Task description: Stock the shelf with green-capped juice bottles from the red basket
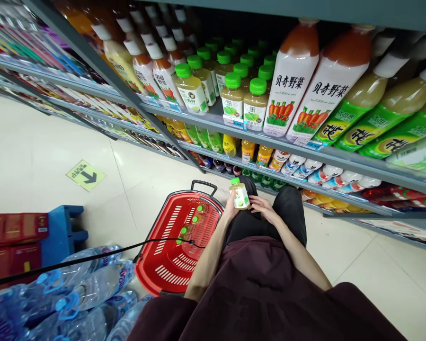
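A small juice bottle [240,196] with a green cap and a white label is held upright in front of my knees. My left hand [229,207] wraps around its left side. My right hand [264,208] is at the bottle's lower right, fingers stretched and slightly apart; whether the fingertips touch the bottle I cannot tell. To the left of my legs, a red shopping basket [159,203] stands on the floor, and several green-capped bottles [183,232] lie along its right side. Similar green-capped bottles [191,90] fill part of the shelf ahead.
The shelf edge [213,122] runs across in front, with large carrot juice bottles [287,80] and green-labelled bottles [369,109] to the right. Big water bottles [99,279] and a blue pallet [60,234] with red boxes [14,232] are at left. A black cord [102,254] crosses the basket.
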Available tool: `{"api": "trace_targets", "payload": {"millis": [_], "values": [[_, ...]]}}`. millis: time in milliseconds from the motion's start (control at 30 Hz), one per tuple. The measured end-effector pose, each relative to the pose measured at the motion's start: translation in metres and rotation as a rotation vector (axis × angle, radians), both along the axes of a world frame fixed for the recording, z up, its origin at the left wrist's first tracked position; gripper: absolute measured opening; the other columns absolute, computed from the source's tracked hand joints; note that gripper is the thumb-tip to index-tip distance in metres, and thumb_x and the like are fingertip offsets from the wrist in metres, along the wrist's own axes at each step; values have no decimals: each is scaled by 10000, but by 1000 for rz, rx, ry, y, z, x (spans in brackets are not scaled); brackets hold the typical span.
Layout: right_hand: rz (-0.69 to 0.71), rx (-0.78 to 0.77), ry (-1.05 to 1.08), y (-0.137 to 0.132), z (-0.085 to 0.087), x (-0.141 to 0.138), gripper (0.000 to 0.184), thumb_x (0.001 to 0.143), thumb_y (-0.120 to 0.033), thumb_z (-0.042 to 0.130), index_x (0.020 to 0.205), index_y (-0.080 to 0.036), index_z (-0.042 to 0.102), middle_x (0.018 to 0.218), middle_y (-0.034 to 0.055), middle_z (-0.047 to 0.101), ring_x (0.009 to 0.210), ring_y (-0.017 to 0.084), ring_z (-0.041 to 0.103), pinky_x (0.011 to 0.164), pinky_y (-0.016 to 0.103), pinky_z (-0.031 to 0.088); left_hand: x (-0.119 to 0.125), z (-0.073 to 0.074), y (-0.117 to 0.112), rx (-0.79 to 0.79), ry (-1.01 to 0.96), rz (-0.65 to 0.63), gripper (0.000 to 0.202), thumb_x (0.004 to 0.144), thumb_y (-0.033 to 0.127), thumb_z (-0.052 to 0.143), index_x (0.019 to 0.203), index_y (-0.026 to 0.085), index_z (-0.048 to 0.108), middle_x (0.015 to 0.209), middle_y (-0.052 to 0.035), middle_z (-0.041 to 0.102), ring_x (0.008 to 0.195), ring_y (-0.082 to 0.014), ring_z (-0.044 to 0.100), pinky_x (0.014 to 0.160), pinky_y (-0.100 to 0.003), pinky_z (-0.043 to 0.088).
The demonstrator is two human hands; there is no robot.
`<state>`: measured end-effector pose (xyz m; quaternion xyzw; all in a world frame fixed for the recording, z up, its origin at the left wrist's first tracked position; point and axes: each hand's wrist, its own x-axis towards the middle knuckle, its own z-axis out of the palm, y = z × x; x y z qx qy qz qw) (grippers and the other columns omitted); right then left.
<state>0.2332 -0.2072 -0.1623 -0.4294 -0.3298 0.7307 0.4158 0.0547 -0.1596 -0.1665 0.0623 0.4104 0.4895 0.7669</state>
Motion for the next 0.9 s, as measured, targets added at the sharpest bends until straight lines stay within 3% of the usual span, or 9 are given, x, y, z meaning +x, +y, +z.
{"api": "trace_targets", "payload": {"millis": [133, 267, 400, 567, 700, 800, 900], "values": [[-25, 65, -34, 0, -6, -6, 587, 624, -320, 939, 1168, -247, 733, 1081, 52, 802, 926, 212, 752, 804, 322, 599, 2, 7, -7, 187, 139, -19, 662, 620, 461, 933, 1129, 153, 644, 969, -52, 757, 819, -187, 722, 773, -274, 547], [-24, 169, -85, -1, -9, -11, 572, 617, -295, 940, 1145, -230, 730, 1064, 69, 803, 933, 249, 755, 797, 364, 603, -7, 22, -8, 477, 341, -301, 659, 712, 460, 882, 1246, 183, 613, 1147, -79, 719, 1027, -225, 694, 908, -306, 521], [-23, 219, -150, -2, -11, -12, 541, 637, -321, 920, 1140, -226, 744, 1061, 87, 808, 944, 298, 762, 792, 412, 606, -21, 48, -2, 729, 700, -539, 699, 730, 468, 864, 1310, 183, 597, 1237, -105, 663, 1165, -263, 621, 1042, -398, 471], [6, 232, -228, -2, -13, -15, 458, 645, -341, 904, 1062, -203, 777, 948, 81, 821, 844, 290, 763, 704, 375, 592, -35, 96, 11, 923, 1007, -654, 650, 799, 442, 815, 1367, 218, 591, 1270, -102, 626, 1119, -238, 605, 961, -379, 498], [-7, 268, -270, 0, -10, -16, 389, 626, -337, 910, 964, -189, 788, 881, 68, 812, 764, 258, 738, 618, 319, 559, -31, 130, 15, 1082, 1257, -877, 722, 733, 367, 888, 1381, 242, 597, 1168, -75, 615, 1097, -246, 583, 991, -384, 483], [-8, 288, -267, 0, -7, -17, 360, 645, -348, 904, 946, -189, 786, 880, 59, 803, 762, 244, 728, 639, 315, 566, -22, 141, 11, 1165, 1434, -1011, 675, 689, 275, 906, 1297, 223, 618, 1218, -85, 576, 1132, -269, 563, 996, -376, 487], [-3, 309, -277, 0, -7, -16, 355, 661, -356, 893, 954, -189, 783, 866, 45, 790, 741, 230, 716, 642, 314, 570, -14, 142, 5, 1219, 1580, -1076, 580, 689, 242, 883, 1195, 192, 603, 1243, -92, 566, 1135, -282, 566, 1014, -389, 485]]}}
